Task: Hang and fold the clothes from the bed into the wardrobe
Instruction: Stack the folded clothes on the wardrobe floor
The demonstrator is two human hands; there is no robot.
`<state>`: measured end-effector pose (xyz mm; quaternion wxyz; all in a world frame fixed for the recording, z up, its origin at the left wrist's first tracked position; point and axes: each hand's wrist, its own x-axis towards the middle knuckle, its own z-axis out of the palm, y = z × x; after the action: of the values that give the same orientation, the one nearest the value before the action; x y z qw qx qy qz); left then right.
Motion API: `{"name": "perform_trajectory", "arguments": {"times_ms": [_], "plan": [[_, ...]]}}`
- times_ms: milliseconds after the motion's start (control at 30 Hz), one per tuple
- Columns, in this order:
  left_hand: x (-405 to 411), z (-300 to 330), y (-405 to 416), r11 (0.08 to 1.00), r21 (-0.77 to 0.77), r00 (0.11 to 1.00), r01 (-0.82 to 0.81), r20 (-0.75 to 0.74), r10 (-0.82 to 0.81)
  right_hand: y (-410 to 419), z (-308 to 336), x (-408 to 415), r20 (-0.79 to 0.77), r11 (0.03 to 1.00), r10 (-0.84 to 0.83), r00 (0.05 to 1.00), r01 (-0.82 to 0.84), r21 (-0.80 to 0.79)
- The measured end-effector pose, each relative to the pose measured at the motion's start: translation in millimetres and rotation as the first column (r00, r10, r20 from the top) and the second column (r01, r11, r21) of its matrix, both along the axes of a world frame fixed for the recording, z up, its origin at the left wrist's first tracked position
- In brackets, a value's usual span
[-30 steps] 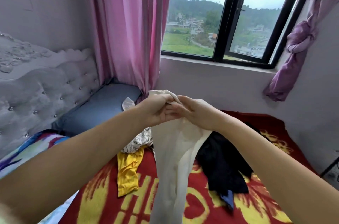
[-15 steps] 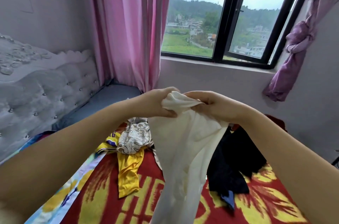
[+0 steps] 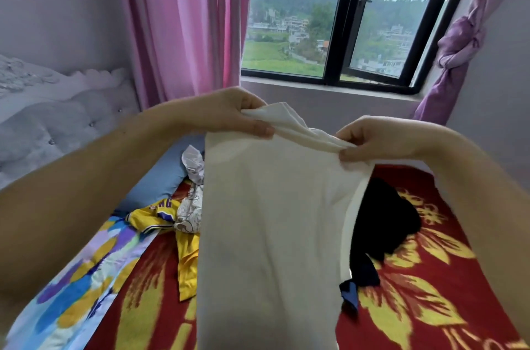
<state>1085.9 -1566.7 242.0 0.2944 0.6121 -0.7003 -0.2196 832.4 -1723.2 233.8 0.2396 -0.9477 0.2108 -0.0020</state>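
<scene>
Above the bed, centre: cream garment (image 3: pixel 272 235) held up, hanging to the lower frame edge.
Left hand (image 3: pixel 229 111): pinches the top edge at 11 o'clock, thumb underneath.
Right hand (image 3: pixel 378 140): pinches the same edge at 1 o'clock; hands apart, cloth bunched between them.
Step (judged): spreading the piece out to find its shape, ahead of folding or hanging.
Next move (judged): needs a grip at matching corners or shoulders, then a flat spot or hanger; wardrobe not in view.
Remaining pile: yellow jersey (image 3: pixel 172 212) at 9 o'clock, patterned white cloth (image 3: pixel 189 206) beside it, black garment (image 3: pixel 384 217) at 3 o'clock, all on the bed.
Surface: red blanket (image 3: pixel 430 278) with yellow flowers; blue pillow (image 3: pixel 160 180) at 10 o'clock.
Room: padded grey headboard (image 3: pixel 57 126) left, pink curtain (image 3: pixel 183 19), black-framed window (image 3: pixel 341 19) at 12 o'clock, purple curtain (image 3: pixel 459 42) knotted at 2 o'clock.
</scene>
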Motion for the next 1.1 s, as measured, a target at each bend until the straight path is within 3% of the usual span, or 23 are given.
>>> {"name": "perform_trajectory", "arguments": {"times_ms": [167,267,367,600,733,833,1000,1100], "plan": [[26,-57,-62,0.981,-0.032,0.912,-0.193,0.363,0.191,-36,-70,48,0.046,0.934,-0.244,0.969,0.248,-0.256],[41,-78,-91,0.943,-0.193,0.808,-0.271,0.486,0.332,-53,-102,76,0.2,0.888,-0.328,0.923,0.374,-0.267],[54,-70,-108,0.887,-0.386,0.735,-0.252,0.519,0.435,-68,-96,91,0.358,0.829,-0.337,0.871,0.454,-0.325],[55,-33,-103,0.687,-0.714,0.698,-0.131,0.426,0.576,-80,-31,92,0.569,0.772,-0.188,0.801,0.478,-0.419],[30,-68,-74,0.685,-0.723,0.772,-0.09,0.384,0.507,-65,-50,74,0.533,0.827,-0.152,0.832,0.402,-0.393],[10,-136,-50,0.689,-0.721,0.785,-0.072,0.386,0.486,-48,-116,55,0.454,0.887,-0.187,0.871,0.349,-0.303],[-23,-307,10,0.87,-0.492,0.842,0.037,0.483,0.238,2,-290,14,0.078,0.978,-0.144,0.987,0.154,-0.142],[-53,-404,60,0.948,-0.305,0.86,0.086,0.504,0.084,51,-391,-18,-0.16,0.997,-0.071,0.985,0.066,-0.031]]}}
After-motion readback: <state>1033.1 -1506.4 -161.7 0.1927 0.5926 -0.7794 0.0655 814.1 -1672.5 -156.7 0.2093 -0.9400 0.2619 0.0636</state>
